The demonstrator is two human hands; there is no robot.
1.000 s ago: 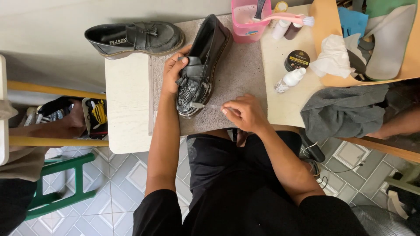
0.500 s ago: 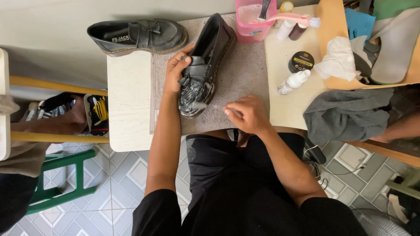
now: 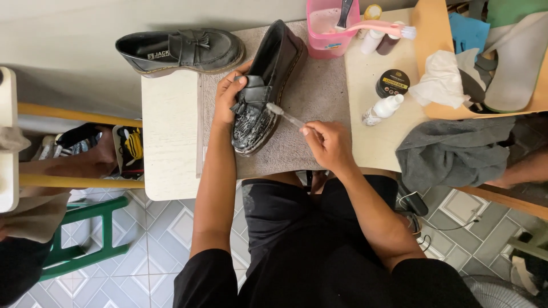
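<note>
Pale wall (image 3: 68,23), patterned tile floor (image 3: 154,239), green stool (image 3: 85,251) beside cream table (image 3: 168,137).

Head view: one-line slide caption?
Left hand steadies a black loafer while right hand brushes its soapy toe with a toothbrush.

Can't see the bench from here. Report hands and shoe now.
Left hand grips black leather loafer, toe soapy. Right hand holds small clear toothbrush, bristles at the vamp. Nothing in the way.

Left hand (image 3: 228,94) steadies soapy black loafer (image 3: 264,85) on grey mat (image 3: 319,97). Right hand (image 3: 330,145) holds small brush (image 3: 283,115), bristles on the toe. Second loafer (image 3: 180,50) far left.
</note>
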